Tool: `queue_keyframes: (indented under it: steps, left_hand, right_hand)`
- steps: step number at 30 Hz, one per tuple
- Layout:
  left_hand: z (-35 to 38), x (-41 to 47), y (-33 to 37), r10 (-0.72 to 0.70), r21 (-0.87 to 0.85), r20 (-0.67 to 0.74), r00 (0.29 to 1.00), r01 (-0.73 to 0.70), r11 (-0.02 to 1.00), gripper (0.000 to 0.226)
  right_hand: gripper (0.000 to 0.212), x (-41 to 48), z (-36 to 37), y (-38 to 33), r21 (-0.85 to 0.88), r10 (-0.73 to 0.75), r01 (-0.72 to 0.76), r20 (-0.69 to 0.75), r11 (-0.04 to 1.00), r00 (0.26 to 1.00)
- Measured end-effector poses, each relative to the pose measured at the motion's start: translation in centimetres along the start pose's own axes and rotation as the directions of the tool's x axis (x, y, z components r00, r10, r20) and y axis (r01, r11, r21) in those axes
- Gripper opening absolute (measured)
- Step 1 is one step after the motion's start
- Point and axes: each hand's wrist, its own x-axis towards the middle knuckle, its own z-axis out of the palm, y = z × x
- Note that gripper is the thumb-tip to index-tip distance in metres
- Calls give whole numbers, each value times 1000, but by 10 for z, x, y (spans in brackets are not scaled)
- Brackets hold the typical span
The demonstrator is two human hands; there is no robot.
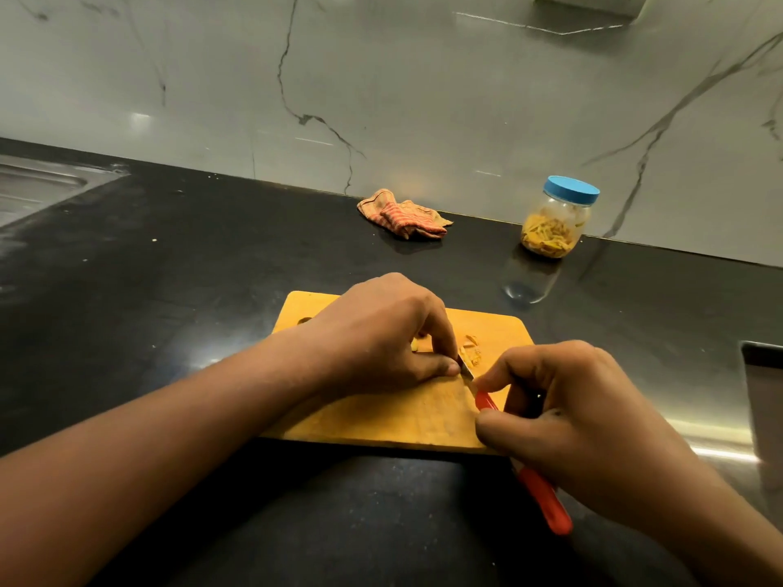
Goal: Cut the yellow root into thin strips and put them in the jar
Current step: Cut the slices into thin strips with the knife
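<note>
A wooden cutting board (381, 413) lies on the black counter. My left hand (381, 332) pinches a piece of yellow root (417, 344) against the board, mostly hidden under the fingers. Cut yellow strips (472, 351) lie just right of my fingertips. My right hand (567, 413) grips a red-handled knife (544, 497); its blade meets the board beside my left fingertips. A clear jar (553, 224) with a blue lid, lid on, stands at the back right, partly filled with yellow strips.
A crumpled striped cloth (406, 216) lies by the marble wall behind the board. A steel sink (38, 184) is at the far left. A steel-edged surface (762, 400) sits at the right edge.
</note>
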Motion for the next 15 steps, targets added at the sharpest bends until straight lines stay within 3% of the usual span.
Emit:
queue_keyframes:
  steps: [7,12,15]
  left_hand:
    - [-4,4,4,-59,-19,57,997,60,998,14]
    - [-9,1,5,-75,-45,100,992,80,996,15]
    - [-12,-1,4,-58,-39,119,991,63,997,15]
  right_hand:
    - [14,-15,-13,1,43,16,-19,84,999,996]
    - [19,-17,-11,-1,-71,-14,15,12,997,1000]
    - [19,-15,-10,-1,-55,-18,16,-41,998,999]
